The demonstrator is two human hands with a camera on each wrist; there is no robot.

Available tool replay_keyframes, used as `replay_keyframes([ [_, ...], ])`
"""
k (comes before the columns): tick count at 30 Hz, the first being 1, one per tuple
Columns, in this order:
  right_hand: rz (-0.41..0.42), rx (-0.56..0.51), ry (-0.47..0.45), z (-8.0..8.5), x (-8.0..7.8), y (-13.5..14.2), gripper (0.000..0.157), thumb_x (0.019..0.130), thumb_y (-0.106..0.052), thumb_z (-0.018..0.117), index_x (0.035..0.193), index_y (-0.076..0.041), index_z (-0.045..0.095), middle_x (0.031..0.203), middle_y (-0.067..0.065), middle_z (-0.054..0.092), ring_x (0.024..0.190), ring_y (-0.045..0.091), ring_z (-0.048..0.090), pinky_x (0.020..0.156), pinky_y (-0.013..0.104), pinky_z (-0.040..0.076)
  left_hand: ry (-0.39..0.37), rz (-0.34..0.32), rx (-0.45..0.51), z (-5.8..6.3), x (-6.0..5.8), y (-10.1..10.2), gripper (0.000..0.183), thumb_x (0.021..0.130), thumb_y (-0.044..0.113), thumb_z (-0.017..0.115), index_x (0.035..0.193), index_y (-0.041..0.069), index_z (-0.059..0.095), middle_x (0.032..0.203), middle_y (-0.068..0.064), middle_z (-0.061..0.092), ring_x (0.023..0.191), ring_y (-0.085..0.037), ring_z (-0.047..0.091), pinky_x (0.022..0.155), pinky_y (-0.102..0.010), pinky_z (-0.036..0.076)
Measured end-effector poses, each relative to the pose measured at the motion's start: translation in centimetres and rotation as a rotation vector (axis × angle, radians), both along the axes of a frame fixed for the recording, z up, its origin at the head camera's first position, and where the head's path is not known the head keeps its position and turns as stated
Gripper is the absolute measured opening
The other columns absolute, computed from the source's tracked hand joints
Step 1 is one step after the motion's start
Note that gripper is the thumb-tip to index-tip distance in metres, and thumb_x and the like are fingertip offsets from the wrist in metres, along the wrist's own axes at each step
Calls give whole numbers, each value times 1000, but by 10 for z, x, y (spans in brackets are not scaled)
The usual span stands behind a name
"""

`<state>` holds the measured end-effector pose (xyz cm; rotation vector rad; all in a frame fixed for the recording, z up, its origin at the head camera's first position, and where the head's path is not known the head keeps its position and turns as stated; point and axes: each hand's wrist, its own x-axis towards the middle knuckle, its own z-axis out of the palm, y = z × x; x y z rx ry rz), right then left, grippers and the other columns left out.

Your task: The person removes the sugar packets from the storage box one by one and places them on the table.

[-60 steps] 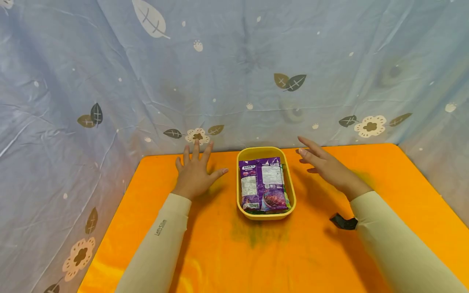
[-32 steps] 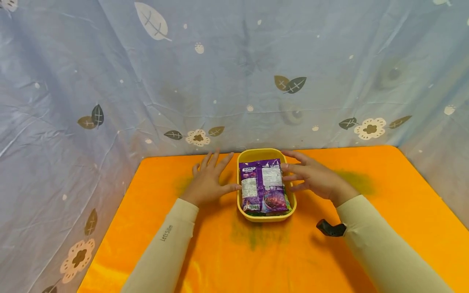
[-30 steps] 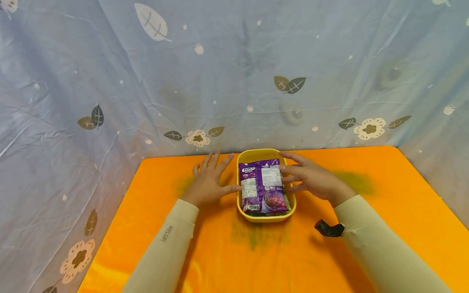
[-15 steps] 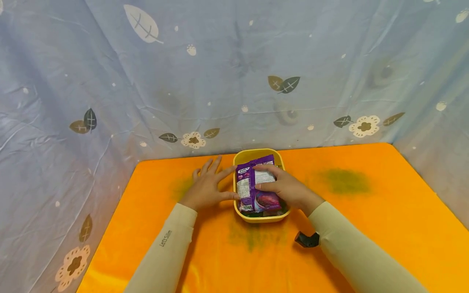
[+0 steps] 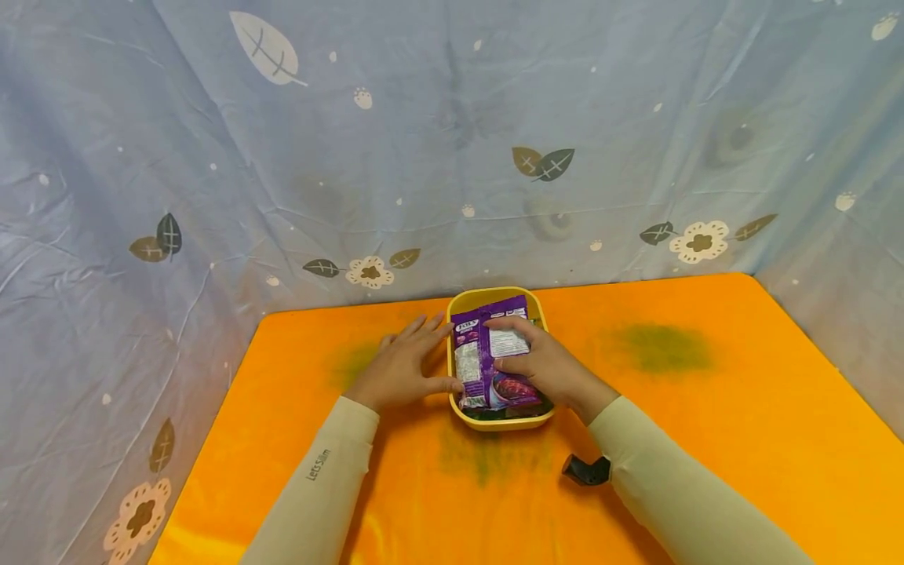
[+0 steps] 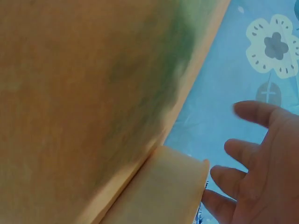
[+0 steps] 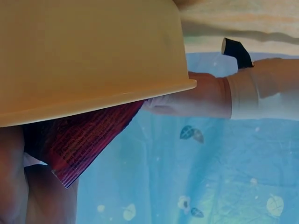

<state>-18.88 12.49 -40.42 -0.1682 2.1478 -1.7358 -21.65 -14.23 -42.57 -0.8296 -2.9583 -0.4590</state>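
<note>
A yellow tub (image 5: 499,424) holds a purple "Fox's" candy packet (image 5: 468,359), lying slightly tilted over other, mostly hidden packets. My right hand (image 5: 547,367) is over the packet's right half, pinching it, thumb and index finger on top; the other fingers are hidden. In the right wrist view, the packet's corner (image 7: 93,144) shows past the tub's rim, beside my fingers (image 7: 51,200). My left hand (image 5: 402,367) is at the tub's left rim, fingers spread, thumb and index tips touching it. The left wrist view shows that hand (image 6: 273,163) beside the tub wall (image 6: 168,186).
The tub stands on an orange-covered table (image 5: 692,439) near its back edge. A pale blue patterned curtain (image 5: 424,141) rises behind and at both sides. A black piece (image 5: 586,469) sticks out from my right sleeve.
Both hands have come in to the tub. The right hand has moved left over the packet and taken hold of it, and the packet has turned slightly. The view has shifted a little.
</note>
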Motion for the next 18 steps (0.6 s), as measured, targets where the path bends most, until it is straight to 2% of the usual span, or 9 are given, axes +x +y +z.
replay_keyframes([
  [5, -31, 26, 29, 7, 3, 1, 57, 87, -16, 71, 136, -38, 50, 138, 9, 42, 110, 34, 52, 84, 44, 51, -18, -1, 55, -2, 1, 2, 107, 64, 87, 53, 153, 36, 22, 154, 17, 21, 141, -19, 19, 106, -56, 25],
  [12, -44, -1, 82, 44, 21, 4, 56, 91, -7, 65, 140, -27, 47, 142, 10, 36, 114, 35, 50, 87, 43, 49, -93, 21, 79, -7, 5, 6, 111, 64, 87, 54, 154, 32, 19, 154, 12, 22, 140, -15, 21, 109, -41, 23],
  [14, -44, -51, 94, 44, 18, 8, 56, 92, -5, 64, 141, -25, 46, 140, 10, 40, 111, 34, 53, 86, 43, 50, -110, 29, 84, -8, 6, 8, 113, 63, 87, 54, 154, 31, 18, 154, 11, 23, 139, -12, 22, 109, -39, 23],
  [18, -61, -178, 83, 26, 3, 22, 58, 91, -5, 65, 141, -28, 46, 134, 12, 44, 103, 34, 60, 78, 43, 53, -138, 10, 102, -9, 7, 9, 115, 64, 84, 58, 155, 29, 13, 154, 10, 23, 138, -15, 25, 109, -39, 24],
])
